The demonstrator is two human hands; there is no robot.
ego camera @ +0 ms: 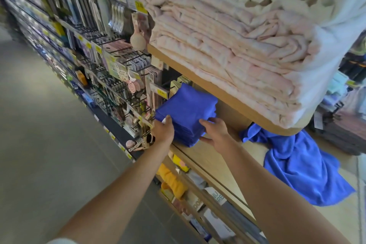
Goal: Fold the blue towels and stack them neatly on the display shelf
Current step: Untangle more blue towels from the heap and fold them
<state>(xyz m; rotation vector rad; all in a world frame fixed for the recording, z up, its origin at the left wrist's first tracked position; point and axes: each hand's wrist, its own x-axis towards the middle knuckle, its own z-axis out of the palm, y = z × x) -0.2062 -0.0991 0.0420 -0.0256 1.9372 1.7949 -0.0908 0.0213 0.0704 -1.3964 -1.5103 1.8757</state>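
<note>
Hooks of small packaged goods (111, 61) fill the left of the frame, close beside where I work. My left hand (163, 130) grips the stack (188, 109) of folded blue towels at its near left corner, thumb on top, fingers curled down the side. The stack sits mid-frame on the wooden shelf (202, 156), under the board that carries the pink blankets (227, 49). My right hand (215, 132) pinches its near right edge, fingers above and thumb below. So the stack lies straight ahead, held between both hands. The loose towel (297, 162) lies crumpled at lower right, its length running toward me, just beside my right forearm. That hand is the nearer one and, I judge, should fetch it next.
</note>
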